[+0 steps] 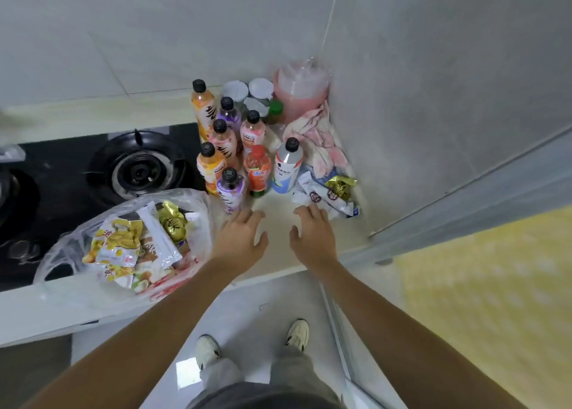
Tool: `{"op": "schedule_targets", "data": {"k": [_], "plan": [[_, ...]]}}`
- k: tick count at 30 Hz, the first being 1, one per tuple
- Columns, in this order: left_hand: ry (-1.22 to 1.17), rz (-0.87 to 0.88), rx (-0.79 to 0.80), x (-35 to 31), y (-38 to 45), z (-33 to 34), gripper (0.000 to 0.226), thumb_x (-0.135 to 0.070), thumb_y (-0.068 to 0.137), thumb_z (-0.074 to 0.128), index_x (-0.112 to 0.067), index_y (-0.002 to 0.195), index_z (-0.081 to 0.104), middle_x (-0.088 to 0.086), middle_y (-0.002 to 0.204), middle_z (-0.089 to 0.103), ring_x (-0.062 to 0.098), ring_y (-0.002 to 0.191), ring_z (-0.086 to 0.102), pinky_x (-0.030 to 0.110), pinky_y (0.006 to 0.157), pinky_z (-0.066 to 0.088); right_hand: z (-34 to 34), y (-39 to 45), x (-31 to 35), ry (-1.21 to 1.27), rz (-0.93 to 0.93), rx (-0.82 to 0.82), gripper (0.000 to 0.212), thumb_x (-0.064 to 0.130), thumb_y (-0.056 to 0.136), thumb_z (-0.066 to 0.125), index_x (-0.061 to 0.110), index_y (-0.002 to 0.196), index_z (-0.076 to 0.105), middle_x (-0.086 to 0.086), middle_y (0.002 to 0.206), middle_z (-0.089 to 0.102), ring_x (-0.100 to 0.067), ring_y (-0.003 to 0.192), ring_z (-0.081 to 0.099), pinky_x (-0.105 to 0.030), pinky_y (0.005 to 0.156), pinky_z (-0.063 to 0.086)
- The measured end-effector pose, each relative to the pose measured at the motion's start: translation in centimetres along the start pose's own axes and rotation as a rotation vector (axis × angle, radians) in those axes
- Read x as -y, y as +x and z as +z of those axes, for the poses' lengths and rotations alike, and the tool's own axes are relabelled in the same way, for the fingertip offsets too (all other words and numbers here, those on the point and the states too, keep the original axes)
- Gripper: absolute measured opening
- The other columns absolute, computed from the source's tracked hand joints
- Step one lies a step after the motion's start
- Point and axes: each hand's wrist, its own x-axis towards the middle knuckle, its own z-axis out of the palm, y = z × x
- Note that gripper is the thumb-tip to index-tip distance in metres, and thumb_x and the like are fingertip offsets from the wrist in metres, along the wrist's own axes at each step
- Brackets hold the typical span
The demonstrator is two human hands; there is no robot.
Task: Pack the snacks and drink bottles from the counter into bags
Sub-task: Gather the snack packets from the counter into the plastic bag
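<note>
1. left hand (240, 238) and right hand (312, 235): both hover over a bare patch of the desk (278, 253) at centre frame, fingers loosely spread and holding nothing; likely poised to reach for the next items.
2. plastic bag (123, 238), lower left of centre: lies on the desk edge beside the gas burner (139, 168), mouth open toward the hands, so items can be dropped straight in. it already holds several snack packets, among them a yellow packet (119, 238) and a gold-wrapped one (171, 222).
3. drink bottles (229, 148), just above the hands: about nine stand upright in a tight cluster, none yet packed. the purple bottle (230, 188) is nearest the left hand; the white bottle (286, 168) stands at the cluster's right.
4. loose snack packets (329, 193), right of centre: lie flat on the desk just beyond the right fingers, apparently the nearest pick.
5. upper corner: jars (247, 91), a pink container (300, 88) and a crumpled cloth (315, 136) sit against the wall behind the bottles.
</note>
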Motion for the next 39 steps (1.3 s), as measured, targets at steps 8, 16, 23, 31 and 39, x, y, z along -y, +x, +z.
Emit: {"op": "schedule_targets", "data": {"k": [8,16,23,31,39], "plan": [[0.054,-0.036,0.186,-7.2,7.9,5.6,0.060,-0.042,0.096,0.055,-0.024,0.151,0.040,0.005,0.141,0.047,0.027,0.129,0.045,0.042,0.095,0.049,-1.8,4.6,-9.4,-0.121,0.109,0.105,0.062,0.021,0.085,0.068,0.014,0.143,0.049,-0.011,0.142,0.052,-0.034,0.135,0.046,-0.044,0.111,0.042],[-0.471,-0.508,0.162,-10.3,13.2,10.2,0.038,-0.032,0.091,0.064,-0.013,0.124,0.059,0.004,0.113,0.063,0.027,0.104,0.062,0.034,0.079,0.049,-2.0,7.6,-12.0,-0.105,0.084,0.156,0.051,0.019,0.087,0.067,0.013,0.135,0.050,-0.010,0.128,0.059,-0.030,0.120,0.055,-0.038,0.092,0.049],[-0.807,-0.757,0.153,-10.6,14.5,12.8,0.037,-0.027,0.084,0.072,-0.017,0.113,0.051,0.008,0.105,0.067,0.028,0.093,0.067,0.046,0.079,0.061,-1.2,8.2,-12.9,-0.047,0.112,0.171,0.038,0.024,0.095,0.064,0.012,0.129,0.054,-0.011,0.125,0.061,-0.031,0.120,0.058,-0.040,0.094,0.047],[-0.977,-0.790,0.156,-9.9,13.7,13.6,0.034,-0.017,0.078,0.081,-0.010,0.107,0.064,0.011,0.100,0.070,0.025,0.091,0.070,0.046,0.079,0.064,0.6,7.7,-13.0,0.130,0.222,0.219,0.036,0.044,0.096,0.067,0.016,0.119,0.063,-0.005,0.117,0.063,-0.026,0.115,0.059,-0.046,0.104,0.044],[-0.970,-0.810,0.155,-7.9,8.9,11.1,0.011,-0.001,0.090,0.060,-0.010,0.096,0.060,0.011,0.098,0.065,0.029,0.092,0.065,0.041,0.072,0.061,1.1,3.2,-10.2,0.406,0.342,0.169,0.032,0.036,0.091,0.070,0.012,0.108,0.060,-0.002,0.104,0.061,-0.022,0.094,0.062,-0.034,0.078,0.052]]}}
